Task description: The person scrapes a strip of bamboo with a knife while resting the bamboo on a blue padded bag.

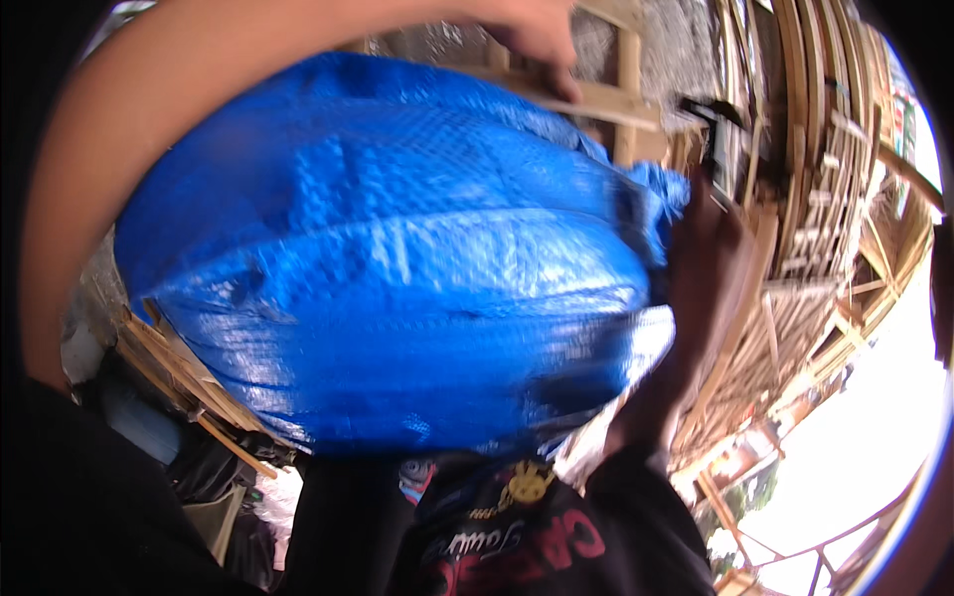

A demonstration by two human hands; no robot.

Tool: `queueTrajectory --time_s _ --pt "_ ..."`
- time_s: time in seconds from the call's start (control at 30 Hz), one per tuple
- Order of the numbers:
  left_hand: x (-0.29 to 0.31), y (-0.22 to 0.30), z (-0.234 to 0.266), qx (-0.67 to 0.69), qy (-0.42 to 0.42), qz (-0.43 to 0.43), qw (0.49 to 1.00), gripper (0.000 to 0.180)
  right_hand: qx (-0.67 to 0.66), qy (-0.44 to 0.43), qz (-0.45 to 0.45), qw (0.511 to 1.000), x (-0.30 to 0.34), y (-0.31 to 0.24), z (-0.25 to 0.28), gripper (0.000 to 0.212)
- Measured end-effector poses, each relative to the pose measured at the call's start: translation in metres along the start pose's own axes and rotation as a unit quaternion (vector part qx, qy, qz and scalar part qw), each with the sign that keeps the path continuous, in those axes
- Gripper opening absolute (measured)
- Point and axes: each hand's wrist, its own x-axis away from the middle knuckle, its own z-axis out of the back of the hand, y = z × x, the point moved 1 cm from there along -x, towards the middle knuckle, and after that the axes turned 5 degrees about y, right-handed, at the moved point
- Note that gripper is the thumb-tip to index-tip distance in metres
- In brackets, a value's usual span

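My left arm arches over a large, bulging blue woven-plastic sack [397, 258] that fills the middle of the view. At the top, my left hand [537, 40] has its fingers curled, with the tips down at a wooden slat [596, 99]. Whatever they may pinch is too small to make out. To the right of the sack, my right hand [708, 233] is blurred and closed round the shaft of a dark hammer [714, 117], its head upward. The crumpled end of the sack lies close beside that hand.
Tall stacks of wooden strips [820, 149] rise at the right, with more wooden frames [874, 288] behind. Lower left lie wooden sticks [214, 427] and dark bundled material [199, 472]. Grey ground [681, 50] shows at the top.
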Motion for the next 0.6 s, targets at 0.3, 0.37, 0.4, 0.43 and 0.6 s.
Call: queueTrajectory --time_s 0.3,0.37,0.4,0.43,0.6 --pt "0.017 -0.010 0.007 0.049 0.051 -0.081 0.994 0.151 -0.180 0.064 0.110 0.975 0.000 0.003 0.048 0.042" --pt "0.013 -0.017 0.016 0.051 0.032 -0.055 0.997 0.151 -0.117 0.194 0.047 0.973 -0.003 0.008 0.054 0.045" --pt "0.018 -0.019 0.007 0.044 -0.001 -0.003 0.999 0.150 -0.099 0.245 0.015 0.964 -0.003 0.003 0.062 0.048" --pt "0.011 -0.016 -0.007 0.036 -0.028 0.021 0.999 0.149 -0.331 0.214 0.005 0.919 0.005 0.002 0.073 0.053" --pt "0.004 -0.019 -0.013 -0.014 0.161 -0.052 0.986 0.142 -0.576 0.043 -0.099 0.810 0.016 -0.025 0.034 0.043"
